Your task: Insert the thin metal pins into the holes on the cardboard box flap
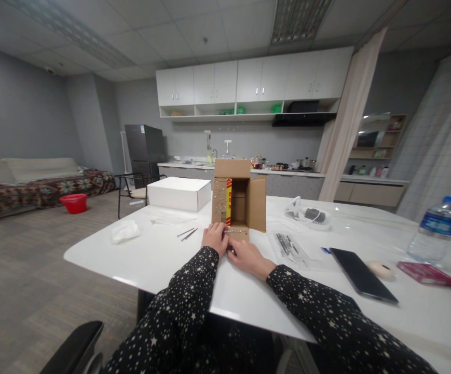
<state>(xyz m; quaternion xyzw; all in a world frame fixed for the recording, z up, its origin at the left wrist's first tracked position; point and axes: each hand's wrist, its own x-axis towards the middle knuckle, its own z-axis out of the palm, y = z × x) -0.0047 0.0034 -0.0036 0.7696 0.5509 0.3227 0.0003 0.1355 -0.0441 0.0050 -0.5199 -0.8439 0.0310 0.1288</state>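
Note:
An opened cardboard box [256,202] stands in front of me on the white table, its flaps spread. Small shiny bits dot its left flap [220,197], which also carries a strip of yellow and red tape [229,200]. More shiny bits lie in a row along the low front flap [238,235]. My left hand [215,239] is at that flap's left end, its fingers curled against the cardboard. My right hand [246,255] is just below the flap, fingers bent together and close to the left fingertips. Whatever lies between the right fingertips is too small to make out.
Left of the box are thin metal tools [188,235], a white box [178,193] and crumpled tissue [125,231]. To the right lie a clear tray of small tools [287,246], a white-corded device [314,215], a phone [361,272], a pink pack [426,273] and a water bottle [437,231].

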